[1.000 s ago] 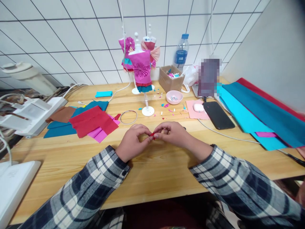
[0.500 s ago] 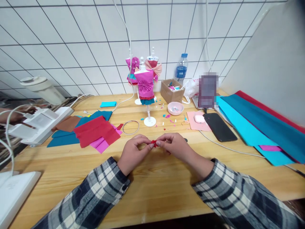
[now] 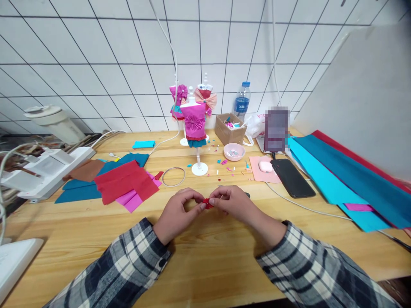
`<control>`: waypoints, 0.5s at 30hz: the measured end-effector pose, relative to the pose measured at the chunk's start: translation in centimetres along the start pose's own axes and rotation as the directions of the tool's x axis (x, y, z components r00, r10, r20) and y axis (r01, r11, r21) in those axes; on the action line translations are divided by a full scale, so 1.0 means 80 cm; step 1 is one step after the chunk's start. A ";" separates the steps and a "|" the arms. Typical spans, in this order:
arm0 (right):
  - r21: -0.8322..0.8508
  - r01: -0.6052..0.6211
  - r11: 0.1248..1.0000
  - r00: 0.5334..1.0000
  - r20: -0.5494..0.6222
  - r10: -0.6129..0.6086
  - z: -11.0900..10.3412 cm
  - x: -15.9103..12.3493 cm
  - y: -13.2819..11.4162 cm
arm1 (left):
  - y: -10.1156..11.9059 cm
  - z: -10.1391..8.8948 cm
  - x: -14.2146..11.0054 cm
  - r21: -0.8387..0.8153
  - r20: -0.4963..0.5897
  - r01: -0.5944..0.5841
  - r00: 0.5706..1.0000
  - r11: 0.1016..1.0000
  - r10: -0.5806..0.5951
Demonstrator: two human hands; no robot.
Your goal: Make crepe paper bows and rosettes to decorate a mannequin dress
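Observation:
Between my two hands is a small gathered piece of red crepe paper (image 3: 208,203), held just above the table. My left hand (image 3: 181,211) pinches its left side between thumb and forefinger. On its right side, the thumb and fingertips of my right hand (image 3: 236,205) press together. Much of the piece is hidden by the fingers. Beyond my hands stands a small white dress form (image 3: 199,169) wearing a magenta paper dress (image 3: 194,114) with a rosette and a red and teal hem. A dark object (image 3: 247,195) is partly covered behind my right hand.
Red paper sheets (image 3: 125,182) lie at left near a metal ring (image 3: 173,176). A pink bowl (image 3: 234,152), a cardboard box (image 3: 229,132) and paper scraps are at the back. Right are a black phone (image 3: 293,179), a cable and long teal sheets (image 3: 346,171). A power strip (image 3: 61,171) sits far left.
The view has tilted slightly upward, so the table and dress forms appear lower. Both hands keep their pinch on the red crepe paper, with only slight finger movement.

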State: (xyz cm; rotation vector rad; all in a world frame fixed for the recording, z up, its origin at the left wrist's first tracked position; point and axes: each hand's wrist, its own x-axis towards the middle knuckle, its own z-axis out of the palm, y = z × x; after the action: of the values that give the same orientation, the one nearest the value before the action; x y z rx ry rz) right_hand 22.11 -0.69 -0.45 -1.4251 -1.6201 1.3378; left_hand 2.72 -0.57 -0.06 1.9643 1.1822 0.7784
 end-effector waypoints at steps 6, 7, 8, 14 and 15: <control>-0.073 0.054 0.996 0.998 0.036 -0.051 0.004 -0.002 -0.003 | 0.007 -0.001 0.000 -0.042 0.014 0.014 1.000 0.999 -0.014; -0.072 0.059 0.996 0.997 0.047 -0.056 0.004 -0.002 -0.003 | 0.007 -0.001 0.000 -0.043 0.014 0.005 1.000 0.999 -0.005; -0.066 0.058 0.996 0.997 0.052 -0.055 0.004 -0.002 -0.003 | 0.007 -0.001 0.000 -0.049 0.013 0.003 1.000 0.999 -0.002; 0.138 -0.074 0.988 0.993 0.098 0.060 0.005 -0.001 -0.003 | -0.002 -0.002 0.002 -0.159 -0.065 0.128 0.988 0.979 -0.139; 0.161 -0.092 0.983 0.991 0.107 0.075 0.006 -0.001 -0.003 | -0.003 -0.002 0.002 -0.169 -0.073 0.143 0.985 0.975 -0.157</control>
State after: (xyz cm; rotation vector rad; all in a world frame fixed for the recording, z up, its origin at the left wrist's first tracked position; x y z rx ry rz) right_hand 21.57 -0.89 -0.35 -1.3582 -1.4870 1.5767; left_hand 2.56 -0.28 -0.17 1.7015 1.2602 0.8599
